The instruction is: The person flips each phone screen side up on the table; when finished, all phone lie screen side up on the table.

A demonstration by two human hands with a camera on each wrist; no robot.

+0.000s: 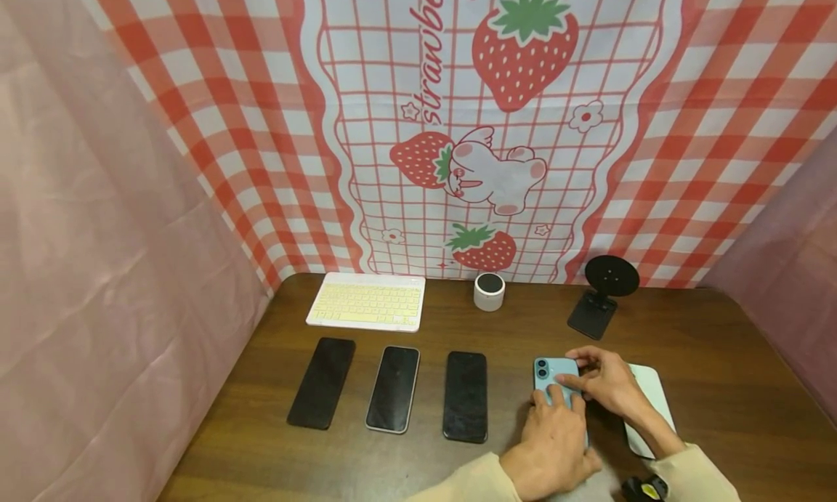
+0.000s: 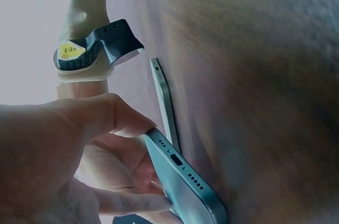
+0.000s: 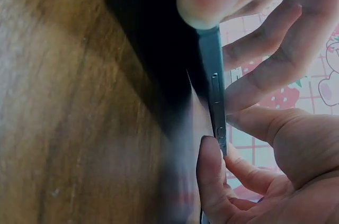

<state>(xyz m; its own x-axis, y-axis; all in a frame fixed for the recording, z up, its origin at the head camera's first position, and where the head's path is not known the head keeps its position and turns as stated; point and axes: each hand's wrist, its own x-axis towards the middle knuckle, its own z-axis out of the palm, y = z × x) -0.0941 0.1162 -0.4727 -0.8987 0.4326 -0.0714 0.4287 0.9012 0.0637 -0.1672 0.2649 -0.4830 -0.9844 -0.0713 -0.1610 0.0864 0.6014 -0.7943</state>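
Both hands hold a light blue phone (image 1: 553,366), its camera lenses at the upper left of its back. The back faces up, and a side edge is raised off the table in the right wrist view. My left hand (image 1: 551,435) lies over the lower part, fingertips on the back, with the thumb (image 2: 130,121) at a bottom corner. At the upper right edge my right hand (image 1: 613,386) pinches the phone, thumb on the back and a finger (image 3: 210,163) on the screen side. A pale green phone (image 1: 656,394) lies partly under the right forearm.
Three dark-screened phones lie in a row to the left: one black (image 1: 322,383), one light-rimmed (image 1: 394,389), one black (image 1: 466,397). Behind them are a white-and-yellow keyboard (image 1: 366,303), a small white cylinder (image 1: 489,293) and a black stand (image 1: 601,298). A checked cloth (image 1: 261,124) hangs behind.
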